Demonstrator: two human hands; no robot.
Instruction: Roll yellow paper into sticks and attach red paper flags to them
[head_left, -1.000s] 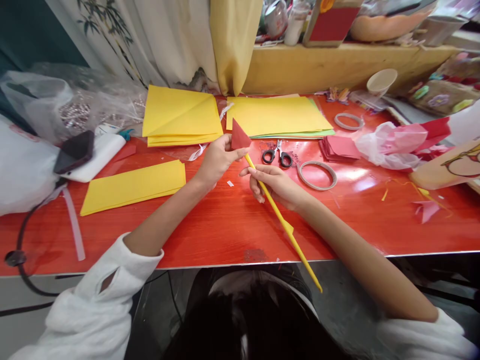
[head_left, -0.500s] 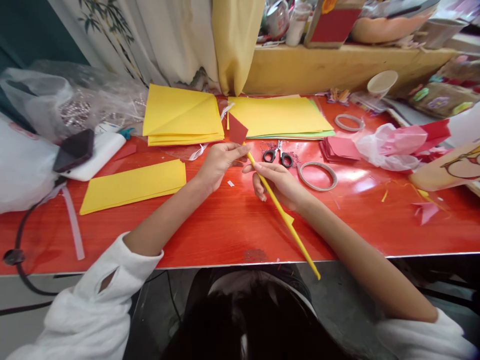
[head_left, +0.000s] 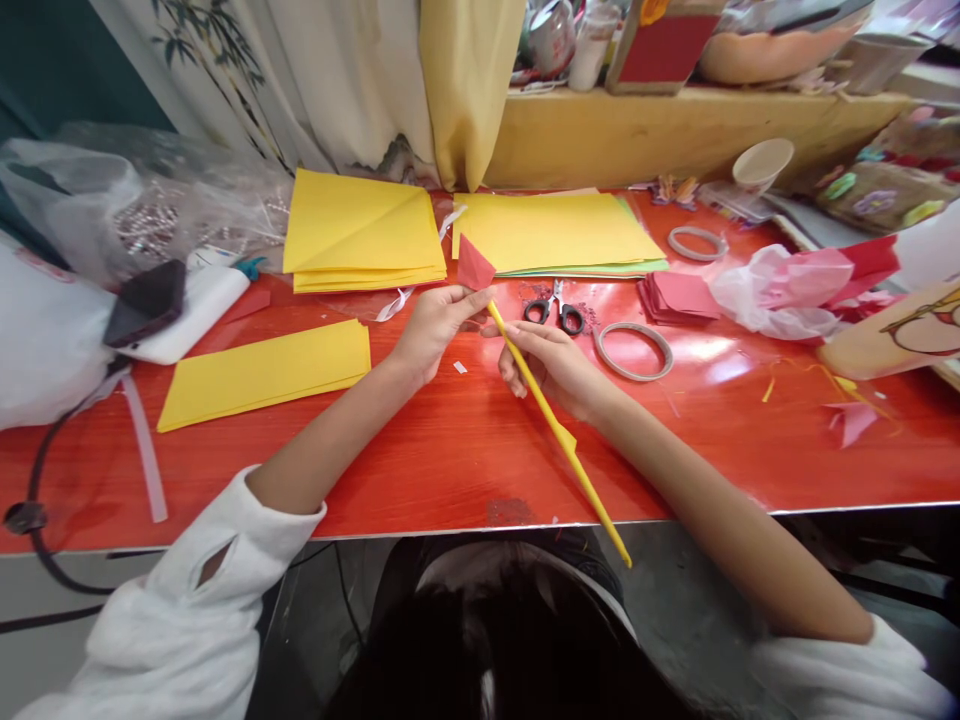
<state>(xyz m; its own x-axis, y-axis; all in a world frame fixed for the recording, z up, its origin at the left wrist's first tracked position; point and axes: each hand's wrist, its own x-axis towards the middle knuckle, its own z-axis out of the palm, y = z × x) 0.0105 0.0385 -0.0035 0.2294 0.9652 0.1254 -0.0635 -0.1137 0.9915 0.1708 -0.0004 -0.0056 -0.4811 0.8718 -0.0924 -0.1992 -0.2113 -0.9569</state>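
Observation:
My left hand [head_left: 442, 325] pinches a small red paper piece [head_left: 474, 264] against the upper end of a thin yellow paper stick [head_left: 551, 425]. Just below that end, my right hand [head_left: 551, 360] has its fingers closed round the stick. The stick slants down to the right, its lower end past the table's front edge, with a small yellow flap sticking out partway along. Behind my right hand lie scissors with black handles [head_left: 555, 308]. A roll of tape [head_left: 635, 352] is to their right, and a stack of red paper squares [head_left: 678, 298] lies beyond it.
Yellow sheets [head_left: 364, 225] and a second yellow-and-green stack [head_left: 555, 230] lie at the back of the red table [head_left: 450, 480]. Folded yellow paper [head_left: 266, 375] is at left, near a phone [head_left: 146, 305]. At right stand a paper cup [head_left: 763, 165] and pink wrapping [head_left: 787, 285].
The red paper has turned a little at the stick's tip and looks lighter. The stick has rolled slightly, its lower end shifting a little left. Both hands keep their hold.

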